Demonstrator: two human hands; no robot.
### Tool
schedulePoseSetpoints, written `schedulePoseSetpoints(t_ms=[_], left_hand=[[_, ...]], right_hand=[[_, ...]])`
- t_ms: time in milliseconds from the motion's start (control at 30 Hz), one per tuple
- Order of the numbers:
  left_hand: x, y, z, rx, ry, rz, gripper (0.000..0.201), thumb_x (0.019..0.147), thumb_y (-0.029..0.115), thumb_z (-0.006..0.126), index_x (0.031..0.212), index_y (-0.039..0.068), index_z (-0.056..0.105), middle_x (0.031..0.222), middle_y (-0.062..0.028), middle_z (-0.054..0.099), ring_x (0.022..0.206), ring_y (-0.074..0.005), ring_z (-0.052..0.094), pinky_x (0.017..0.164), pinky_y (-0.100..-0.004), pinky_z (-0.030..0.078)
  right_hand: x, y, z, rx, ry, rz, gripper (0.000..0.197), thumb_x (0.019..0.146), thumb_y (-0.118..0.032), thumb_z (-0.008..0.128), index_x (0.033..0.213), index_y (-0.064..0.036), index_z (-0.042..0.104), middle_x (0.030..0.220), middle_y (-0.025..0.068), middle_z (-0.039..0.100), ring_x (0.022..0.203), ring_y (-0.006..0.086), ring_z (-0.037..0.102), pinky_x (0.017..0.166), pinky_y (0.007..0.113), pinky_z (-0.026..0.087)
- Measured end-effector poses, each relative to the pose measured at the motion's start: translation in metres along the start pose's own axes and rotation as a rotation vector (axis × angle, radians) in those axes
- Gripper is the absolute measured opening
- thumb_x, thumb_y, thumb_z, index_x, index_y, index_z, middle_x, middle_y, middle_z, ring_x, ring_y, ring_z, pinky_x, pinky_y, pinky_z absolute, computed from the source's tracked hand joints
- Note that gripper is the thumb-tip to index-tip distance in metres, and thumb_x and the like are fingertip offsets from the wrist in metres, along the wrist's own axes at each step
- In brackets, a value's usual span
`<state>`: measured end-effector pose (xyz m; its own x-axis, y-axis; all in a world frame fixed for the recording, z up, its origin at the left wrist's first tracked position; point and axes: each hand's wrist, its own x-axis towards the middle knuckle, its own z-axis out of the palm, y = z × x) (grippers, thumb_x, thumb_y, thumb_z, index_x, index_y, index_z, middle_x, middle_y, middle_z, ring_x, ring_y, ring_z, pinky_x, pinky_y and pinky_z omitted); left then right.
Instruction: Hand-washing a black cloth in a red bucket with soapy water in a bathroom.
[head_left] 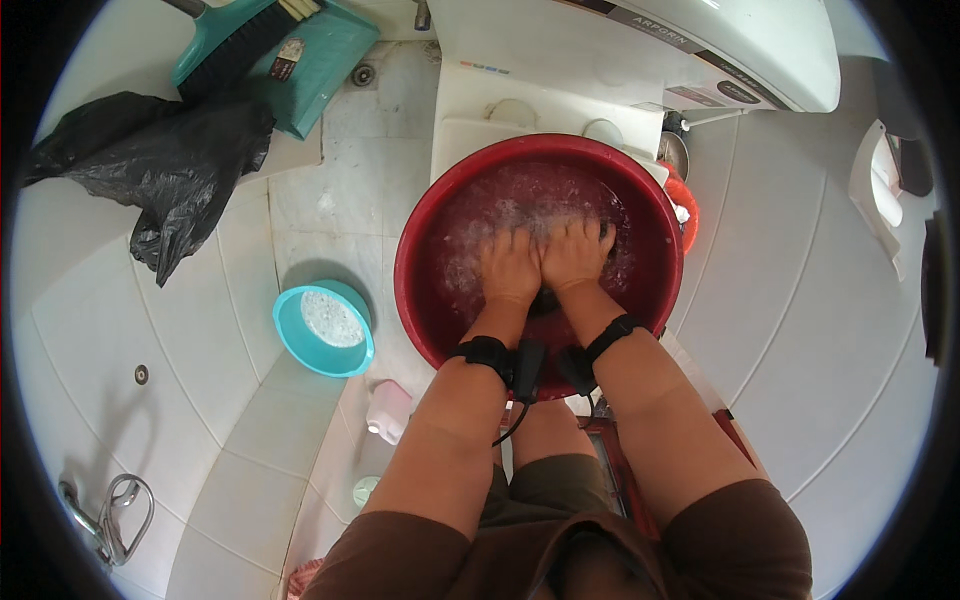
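A deep red basin (408, 290) holds cloudy water with foam and bubbles. My left hand (508, 265) and my right hand (575, 255) are side by side in it, thumbs close together. Both have knuckles up and fingers bent down into the water, where foam hides the tips. They look closed on a dark wet cloth (545, 302), which shows below and between the wrists; a bit more dark material shows by the right little finger. Most of the cloth is hidden under my hands. Each forearm wears a black strap with a small black device.
The basin sits against a white appliance (560, 75). On the left are a turquoise bowl (283, 318) of suds, a pink-and-white bottle (390, 410), a black plastic bag (190, 180), a green dustpan (320, 75) with a brush, and a bathtub with a metal tap (115, 520).
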<state>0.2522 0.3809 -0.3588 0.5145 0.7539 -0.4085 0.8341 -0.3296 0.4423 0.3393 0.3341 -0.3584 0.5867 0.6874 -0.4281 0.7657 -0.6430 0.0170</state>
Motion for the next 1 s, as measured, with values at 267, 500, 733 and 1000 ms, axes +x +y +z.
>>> schedulePoseSetpoints(t_ms=[267, 500, 733, 1000], left_hand=[[0.052, 0.017, -0.034, 0.09, -0.304, -0.017, 0.025, 0.079, 0.023, 0.05, 0.092, 0.005, 0.061, 0.097, -0.0184, 0.06, 0.09, -0.0347, 0.059, 0.077, -0.0478, 0.045], [0.052, -0.001, -0.068, -0.355, -0.059, 0.217, 0.015, 0.072, 0.023, 0.065, 0.081, 0.011, 0.065, 0.089, -0.0085, 0.064, 0.087, -0.0303, 0.06, 0.081, -0.0403, 0.045], [-0.004, 0.014, -0.14, -0.298, 0.098, 0.606, 0.026, 0.06, 0.016, 0.073, 0.083, 0.013, 0.061, 0.077, -0.0042, 0.06, 0.079, -0.025, 0.057, 0.097, -0.0446, 0.032], [-0.029, -0.012, -0.095, -0.42, 0.014, 0.529, 0.031, 0.061, 0.017, 0.073, 0.089, 0.011, 0.061, 0.078, -0.006, 0.058, 0.084, -0.027, 0.053, 0.091, -0.0394, 0.036]], right_hand=[[0.031, 0.002, -0.004, 0.108, -0.118, 0.149, 0.028, 0.076, -0.034, 0.054, 0.094, -0.0173, 0.067, 0.107, 0.008, 0.061, 0.104, 0.0285, 0.051, 0.092, 0.054, 0.028], [0.013, 0.032, -0.053, 0.637, 0.057, 0.014, 0.027, 0.076, -0.04, 0.059, 0.089, -0.0179, 0.067, 0.094, 0.0064, 0.062, 0.097, 0.0283, 0.053, 0.093, 0.052, 0.03], [-0.046, 0.037, -0.088, 0.683, 0.367, -0.307, 0.024, 0.063, -0.029, 0.072, 0.077, -0.0121, 0.062, 0.082, 0.0053, 0.057, 0.089, 0.0268, 0.052, 0.096, 0.045, 0.033], [-0.077, 0.043, -0.071, 0.589, 0.294, -0.591, 0.02, 0.066, -0.028, 0.067, 0.072, -0.0126, 0.056, 0.079, 0.0034, 0.051, 0.089, 0.0246, 0.05, 0.097, 0.042, 0.035]])
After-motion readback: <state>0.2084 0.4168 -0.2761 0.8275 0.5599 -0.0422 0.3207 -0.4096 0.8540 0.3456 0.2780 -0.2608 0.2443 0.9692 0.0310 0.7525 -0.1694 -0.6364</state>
